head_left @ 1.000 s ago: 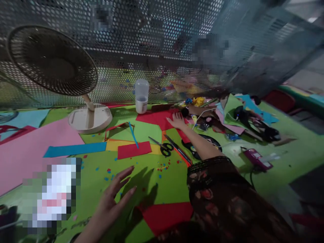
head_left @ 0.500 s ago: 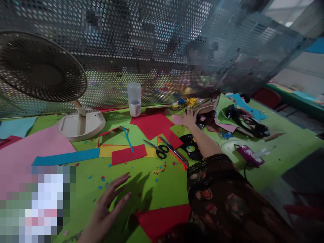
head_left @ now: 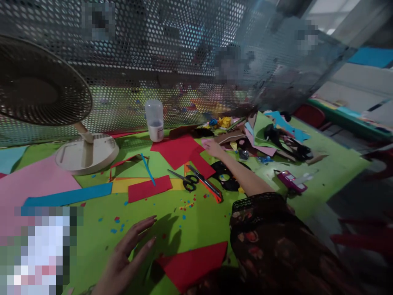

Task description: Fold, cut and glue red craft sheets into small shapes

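Note:
My right hand [head_left: 214, 150] reaches to the far side of the table, its fingers closed at a small piece of pink paper [head_left: 207, 141]. Part of that paper is hidden by the fingers. Beside it lie red paper sheets [head_left: 178, 149] and a black disc [head_left: 229, 182] under my forearm. My left hand [head_left: 130, 250] hovers over the green tabletop with its fingers apart and nothing in it. Between the hands are black-handled scissors [head_left: 189, 181], a box cutter [head_left: 207, 184] with an orange end, and a red paper rectangle [head_left: 150, 188]. A red sheet [head_left: 195, 262] lies near me.
A fan [head_left: 87, 153] and a bottle [head_left: 155, 123] stand along the perforated metal screen [head_left: 129, 53]. Blue and pink paper [head_left: 39, 176] lie at left. To the right are a heap of coloured paper [head_left: 260, 131] and a magenta device [head_left: 290, 181]. Paper bits are scattered about.
My right hand has gone from spread fingers over the pink paper to closed fingers on it, and moved slightly left. The view has shifted right. My left hand stays open.

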